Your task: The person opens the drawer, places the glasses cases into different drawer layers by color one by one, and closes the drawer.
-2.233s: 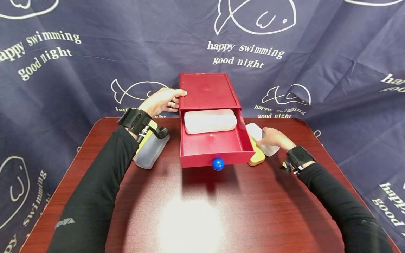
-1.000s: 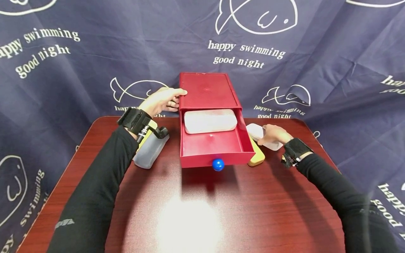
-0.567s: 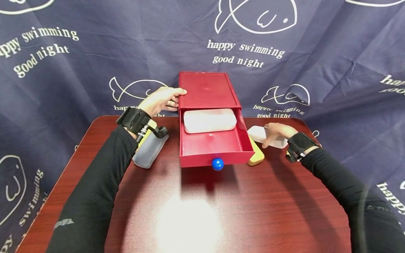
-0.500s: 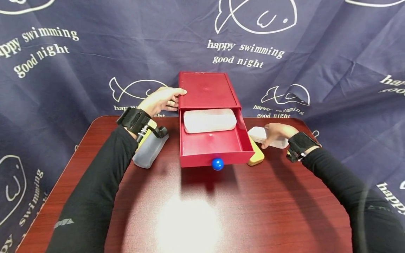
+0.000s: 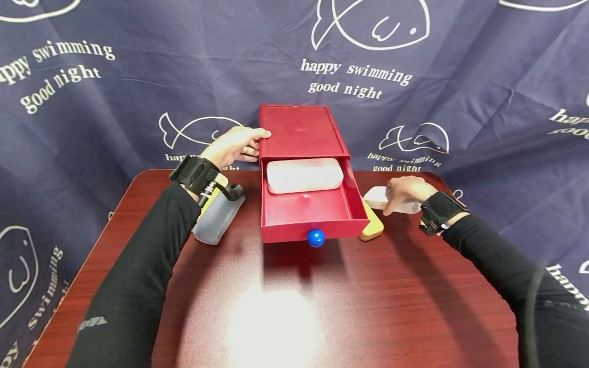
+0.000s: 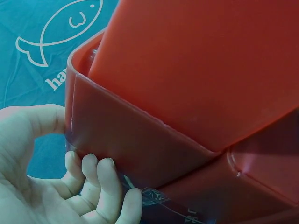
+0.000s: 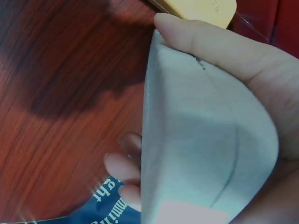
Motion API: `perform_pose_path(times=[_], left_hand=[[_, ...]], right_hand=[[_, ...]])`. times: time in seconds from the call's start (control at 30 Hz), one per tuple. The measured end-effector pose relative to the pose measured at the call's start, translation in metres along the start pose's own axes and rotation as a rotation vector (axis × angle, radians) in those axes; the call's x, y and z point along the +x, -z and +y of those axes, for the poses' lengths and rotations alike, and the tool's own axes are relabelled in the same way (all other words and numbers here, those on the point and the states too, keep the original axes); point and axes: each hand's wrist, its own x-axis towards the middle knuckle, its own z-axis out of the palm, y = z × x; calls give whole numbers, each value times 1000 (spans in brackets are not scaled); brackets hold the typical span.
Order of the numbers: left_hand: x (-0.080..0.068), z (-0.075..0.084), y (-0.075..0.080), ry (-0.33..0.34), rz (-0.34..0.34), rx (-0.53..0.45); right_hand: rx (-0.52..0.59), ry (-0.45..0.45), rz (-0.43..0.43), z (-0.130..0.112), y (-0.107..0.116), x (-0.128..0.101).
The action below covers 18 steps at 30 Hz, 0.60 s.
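Note:
In the head view a red drawer box (image 5: 301, 132) stands at the back of the table with its drawer (image 5: 306, 207) pulled out. A white oblong case (image 5: 304, 175) lies in the rear of the drawer. My left hand (image 5: 235, 145) grips the box's left side, thumb on the top edge; the left wrist view shows its fingers (image 6: 110, 175) curled against the wall. On the right, my right hand (image 5: 407, 189) holds a white glasses case (image 7: 201, 135), thumb on one side and fingertips on the other. A yellow case (image 5: 371, 223) lies beside the drawer.
A grey case (image 5: 218, 220) and a yellow case (image 5: 216, 191), partly hidden by the left wrist camera, lie left of the box. A blue ball knob (image 5: 316, 238) sticks out from the drawer front, which casts a shadow on the brown table (image 5: 368, 301). A printed curtain (image 5: 184, 61) hangs behind.
My right hand has shifted slightly back and right with the white glasses case, which has turned more sideways and away from the yellow case. The left hand and drawer box have stayed put.

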Motion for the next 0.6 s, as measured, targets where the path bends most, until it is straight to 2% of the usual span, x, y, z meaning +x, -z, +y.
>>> perform_pose_path(times=[0.2, 0.43, 0.6], left_hand=[[1, 0, 1, 6, 1, -11], [0, 0, 0, 6, 1, -8], [-1, 0, -1, -3, 0, -9]], right_hand=[[39, -5, 4, 9, 5, -4], [193, 75, 109, 23, 20, -21], [314, 96, 230, 30, 31, -37]])
